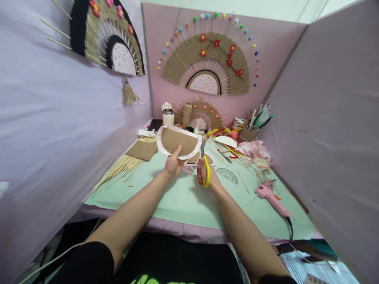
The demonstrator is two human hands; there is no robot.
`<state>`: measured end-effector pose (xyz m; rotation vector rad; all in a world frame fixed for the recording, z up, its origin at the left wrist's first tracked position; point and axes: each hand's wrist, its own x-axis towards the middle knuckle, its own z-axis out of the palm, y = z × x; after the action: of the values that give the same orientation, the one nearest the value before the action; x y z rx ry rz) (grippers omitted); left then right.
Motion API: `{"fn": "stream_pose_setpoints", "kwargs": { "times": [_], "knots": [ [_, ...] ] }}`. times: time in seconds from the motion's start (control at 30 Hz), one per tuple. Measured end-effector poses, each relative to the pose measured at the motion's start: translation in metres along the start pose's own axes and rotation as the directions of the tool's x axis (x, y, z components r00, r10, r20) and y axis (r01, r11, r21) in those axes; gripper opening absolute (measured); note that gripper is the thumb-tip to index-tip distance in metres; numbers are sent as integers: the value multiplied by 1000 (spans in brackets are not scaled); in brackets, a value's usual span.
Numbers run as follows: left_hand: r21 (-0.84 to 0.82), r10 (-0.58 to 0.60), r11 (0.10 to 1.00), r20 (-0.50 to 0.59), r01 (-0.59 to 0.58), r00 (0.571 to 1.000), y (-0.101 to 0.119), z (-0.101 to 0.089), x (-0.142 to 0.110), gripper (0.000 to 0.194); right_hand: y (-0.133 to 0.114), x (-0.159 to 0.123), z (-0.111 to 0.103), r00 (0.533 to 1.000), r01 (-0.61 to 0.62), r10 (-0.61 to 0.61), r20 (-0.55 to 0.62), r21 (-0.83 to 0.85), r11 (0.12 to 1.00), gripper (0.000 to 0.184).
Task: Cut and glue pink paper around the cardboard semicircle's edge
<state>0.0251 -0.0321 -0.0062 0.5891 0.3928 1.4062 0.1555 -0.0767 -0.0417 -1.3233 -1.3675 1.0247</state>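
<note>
My left hand (174,165) grips a half-round piece of brown cardboard (179,139) by its lower edge, thumb on top. A white-pink fabric border shows all around the cardboard. In my right hand (211,175) is a pair of scissors (206,173) with red and yellow handles, fingers through the loops. Their blades point up and away, at the right end of the fabric border; whether they touch it I cannot tell. Beneath my hands, partly covered, lies another cardboard piece with a pale border (194,158).
Thin wooden sticks (118,170) and a brown cardboard sheet (142,150) lie left. To the right are a protractor (227,176), a pen (224,155), fabric scraps (254,149) and a corded pink glue gun (274,200). A white bottle (168,117) stands behind.
</note>
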Motion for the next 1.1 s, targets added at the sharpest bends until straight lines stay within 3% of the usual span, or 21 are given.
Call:
{"fn": "stream_pose_setpoints", "kwargs": {
  "times": [0.2,0.57,0.83,1.1],
  "knots": [
    [-11,-14,1000,-22,13,1000,15,-5,8,44,1,1,-1,998,-44,43,-44,-41,998,57],
    [-53,-146,988,-37,144,989,44,-19,23,36,0,1,-2,999,-36,35,-8,-160,986,57],
    [-75,-112,991,-61,108,992,50,-23,27,41,-3,1,0,999,-45,43,-19,-157,987,58],
    [20,-217,976,-17,217,976,48,-24,24,44,-12,1,-2,999,-19,13,-49,-117,993,65]
  ]
}}
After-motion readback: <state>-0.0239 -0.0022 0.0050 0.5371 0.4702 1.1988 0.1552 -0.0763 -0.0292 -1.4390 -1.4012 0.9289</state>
